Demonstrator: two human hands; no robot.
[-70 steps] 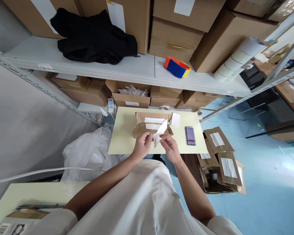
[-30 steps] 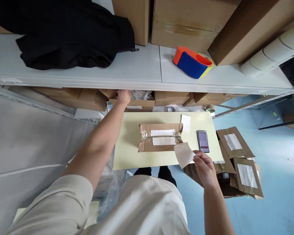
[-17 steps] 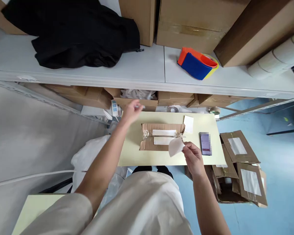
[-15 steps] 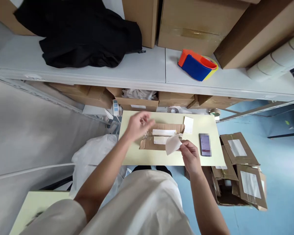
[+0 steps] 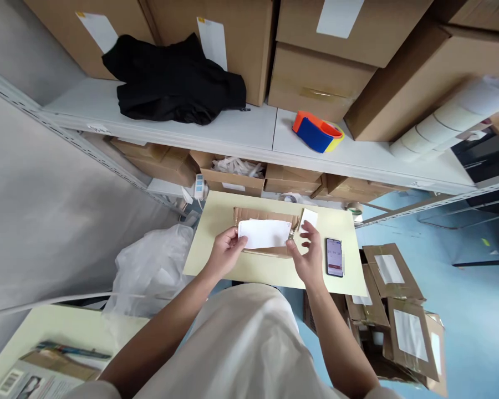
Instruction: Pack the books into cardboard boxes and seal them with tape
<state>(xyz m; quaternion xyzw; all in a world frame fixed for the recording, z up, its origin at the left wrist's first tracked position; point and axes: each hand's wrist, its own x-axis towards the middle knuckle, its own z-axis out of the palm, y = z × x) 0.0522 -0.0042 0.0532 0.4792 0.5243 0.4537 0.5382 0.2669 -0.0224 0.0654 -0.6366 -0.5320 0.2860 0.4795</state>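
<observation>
A white paper label (image 5: pixel 264 234) is held out flat above a flattened piece of brown cardboard (image 5: pixel 266 214) on the pale yellow table. My left hand (image 5: pixel 227 252) pinches the label's left end between thumb and fingers. At its right end is my right hand (image 5: pixel 309 255), fingers spread and curved; the thumb tip is close to the label's lower right corner, and whether it touches I cannot tell. Beyond the right fingers lies a small stack of white paper (image 5: pixel 308 218). The label covers most of the cardboard.
A phone (image 5: pixel 334 257) lies on the table's right side. Ahead, a shelf holds boxes, a black garment (image 5: pixel 174 83) and coloured bands (image 5: pixel 316 132). Tape rolls (image 5: pixel 355 208) sit behind the table. Flattened cartons (image 5: pixel 399 310) are stacked at right, a plastic bag (image 5: pixel 149 266) at left.
My left hand has come down onto the label's left end. The label, earlier in my right hand, is now spread out sideways, and my right hand's fingers have opened. The view has shifted.
</observation>
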